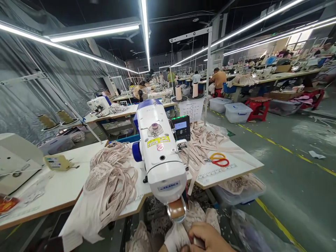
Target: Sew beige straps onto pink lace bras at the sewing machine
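My right hand (208, 238) is at the bottom edge, just below the end of the white sewing machine (160, 154). Its fingers are curled round a piece of pale beige fabric (178, 234), which bunches up to the left of the knuckles. More beige pieces (195, 213) lie under the machine's handwheel (176, 210). A sliver of skin at the bottom edge may be my left hand (161, 249); its fingers do not show.
A heap of beige straps (112, 178) lies left of the machine and more strips (204, 140) lie to its right, beside red and yellow scissors (219, 160). A control panel (181, 127) stands behind. Plastic bins (237, 112), a floor aisle and seated workers (218, 79) are to the right.
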`<state>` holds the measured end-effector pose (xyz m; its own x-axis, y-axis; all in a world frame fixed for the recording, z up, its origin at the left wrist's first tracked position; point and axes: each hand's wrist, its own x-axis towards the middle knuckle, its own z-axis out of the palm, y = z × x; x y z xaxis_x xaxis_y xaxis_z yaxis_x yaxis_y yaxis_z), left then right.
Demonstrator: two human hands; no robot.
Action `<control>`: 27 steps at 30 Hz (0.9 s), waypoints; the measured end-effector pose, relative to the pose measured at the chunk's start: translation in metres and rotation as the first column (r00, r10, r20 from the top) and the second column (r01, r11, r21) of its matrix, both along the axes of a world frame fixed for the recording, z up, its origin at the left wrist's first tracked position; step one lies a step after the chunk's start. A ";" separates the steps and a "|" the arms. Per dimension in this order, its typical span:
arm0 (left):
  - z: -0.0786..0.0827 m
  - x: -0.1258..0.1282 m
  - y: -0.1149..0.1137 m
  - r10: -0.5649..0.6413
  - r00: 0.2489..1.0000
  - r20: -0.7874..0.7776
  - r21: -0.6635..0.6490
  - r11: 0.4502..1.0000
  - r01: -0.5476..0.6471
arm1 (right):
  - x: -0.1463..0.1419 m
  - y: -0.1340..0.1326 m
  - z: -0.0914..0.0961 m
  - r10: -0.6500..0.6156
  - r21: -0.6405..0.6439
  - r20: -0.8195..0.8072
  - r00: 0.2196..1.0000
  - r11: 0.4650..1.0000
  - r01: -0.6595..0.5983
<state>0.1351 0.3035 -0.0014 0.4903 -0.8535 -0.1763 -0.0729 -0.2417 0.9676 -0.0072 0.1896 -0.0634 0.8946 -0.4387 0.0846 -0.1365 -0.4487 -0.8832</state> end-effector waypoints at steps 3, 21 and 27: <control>-0.002 0.000 0.001 0.022 1.000 0.016 -0.008 1.000 -0.022 | -0.002 0.002 0.016 0.029 0.038 -0.059 0.998 0.999 -0.026; 0.036 -0.032 0.021 -0.141 0.987 0.079 0.028 0.990 0.139 | -0.018 -0.011 0.085 0.073 0.081 -0.114 0.991 0.995 -0.064; 0.040 -0.032 0.015 -0.131 0.989 0.066 0.040 0.991 0.129 | -0.014 -0.017 0.091 0.120 0.073 -0.170 0.978 0.991 -0.108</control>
<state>0.1027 0.3184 0.0382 0.3878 -0.9044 -0.1780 -0.1714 -0.2605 0.9501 -0.0215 0.1724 0.0274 0.9377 -0.3325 -0.1007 -0.2410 -0.4139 -0.8778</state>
